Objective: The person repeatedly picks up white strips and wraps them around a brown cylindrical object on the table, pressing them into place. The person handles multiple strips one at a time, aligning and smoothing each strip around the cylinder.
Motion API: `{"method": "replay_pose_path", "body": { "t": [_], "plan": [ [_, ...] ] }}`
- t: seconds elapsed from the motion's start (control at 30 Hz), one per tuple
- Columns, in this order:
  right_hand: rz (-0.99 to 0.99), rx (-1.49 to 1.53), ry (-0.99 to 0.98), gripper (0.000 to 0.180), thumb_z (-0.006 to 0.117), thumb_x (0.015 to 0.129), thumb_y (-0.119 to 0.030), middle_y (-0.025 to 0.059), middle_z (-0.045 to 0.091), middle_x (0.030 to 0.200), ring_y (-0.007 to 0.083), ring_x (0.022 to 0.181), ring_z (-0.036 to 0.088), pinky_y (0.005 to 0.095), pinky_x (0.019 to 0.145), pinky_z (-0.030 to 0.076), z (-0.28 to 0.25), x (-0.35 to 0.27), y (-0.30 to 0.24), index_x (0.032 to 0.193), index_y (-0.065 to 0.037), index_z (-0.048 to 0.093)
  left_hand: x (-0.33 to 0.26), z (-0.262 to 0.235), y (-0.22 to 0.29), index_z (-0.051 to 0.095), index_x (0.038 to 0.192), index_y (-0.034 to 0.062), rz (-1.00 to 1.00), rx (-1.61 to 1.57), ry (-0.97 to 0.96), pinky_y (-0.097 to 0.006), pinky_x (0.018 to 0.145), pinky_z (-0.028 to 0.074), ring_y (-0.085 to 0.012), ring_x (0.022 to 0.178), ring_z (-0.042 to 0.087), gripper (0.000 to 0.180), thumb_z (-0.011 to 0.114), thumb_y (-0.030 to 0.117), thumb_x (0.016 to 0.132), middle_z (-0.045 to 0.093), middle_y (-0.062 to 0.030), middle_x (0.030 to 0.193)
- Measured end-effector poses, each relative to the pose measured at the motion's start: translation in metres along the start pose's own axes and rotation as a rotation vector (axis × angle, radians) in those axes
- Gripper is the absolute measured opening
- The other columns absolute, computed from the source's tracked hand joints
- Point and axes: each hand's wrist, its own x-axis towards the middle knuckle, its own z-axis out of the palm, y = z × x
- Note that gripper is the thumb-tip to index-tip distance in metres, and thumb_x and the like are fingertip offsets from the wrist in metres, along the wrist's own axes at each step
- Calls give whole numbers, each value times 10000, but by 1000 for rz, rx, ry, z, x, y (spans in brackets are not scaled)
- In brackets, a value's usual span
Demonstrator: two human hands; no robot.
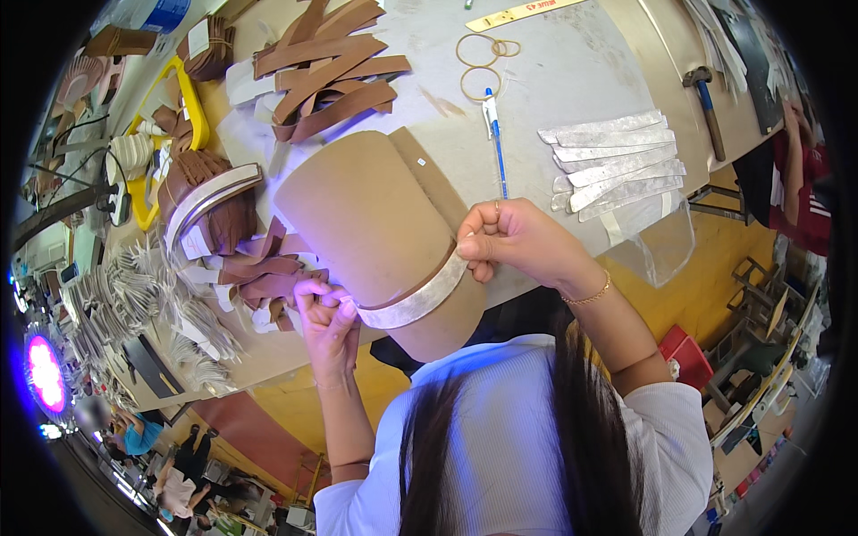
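Observation:
A pale, silvery-white strip (pixel 416 308) is bent across the near side of a large curved tan form (pixel 366 214) at the table's front edge. My left hand (pixel 329 335) pinches the strip's left end between thumb and fingers. At its other end, my right hand (pixel 527 237) grips it with the thumb and curled fingers. Along the strip's upper edge shows a narrow brown band (pixel 433 279), seemingly a brown strip beneath it. To the left of the form lie loose brown strips (pixel 273 272), just beyond my left hand.
Several similar pale strips (pixel 617 165) fan out at right on clear plastic. A blue pen (pixel 500 156), rubber bands (pixel 481 83) and a hammer (pixel 706 107) lie farther back. Brown strips (pixel 335 67) pile at the far left, near a yellow tray (pixel 195 112) and a brown bundle (pixel 223 214).

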Motion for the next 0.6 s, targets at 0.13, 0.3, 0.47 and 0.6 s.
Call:
{"method": "replay_pose_path", "body": {
  "t": [0.13, 0.3, 0.47, 0.6],
  "plan": [
    [-29, 23, -8, 236, 706, 853, -245, 1, 619, 701, 53, 591, 577, 190, 546, 484, -1, 5, 7, 824, -31, 612, 0, 1, -1, 383, 1106, 98, 9, -11, -6, -288, 799, 515, -147, 892, 611, 420, 663, -31, 821, 617, -62, 974],
    [-110, -35, 40, 289, 691, 866, -263, -14, 564, 634, 52, 469, 522, 192, 430, 434, 1, 9, 20, 891, -59, 488, 1, 5, -2, 383, 1105, 96, 14, -25, 3, -289, 810, 513, -148, 890, 610, 414, 661, -28, 824, 616, -62, 953],
    [-56, 129, 20, 295, 643, 904, -249, -23, 512, 606, 50, 420, 478, 202, 379, 385, 4, 8, 23, 927, -90, 396, -3, 9, -1, 392, 1100, 94, 21, 7, 57, -288, 813, 513, -155, 876, 618, 385, 637, -38, 834, 613, -63, 931],
    [-629, -127, 396, 242, 623, 908, -204, 69, 572, 846, 109, 750, 584, 261, 629, 478, 19, -6, 9, 1031, -77, 457, -10, 9, 0, 401, 1095, 94, 35, -44, 26, -288, 817, 514, -166, 901, 620, 360, 616, -45, 843, 616, -75, 967]
  ]
}}
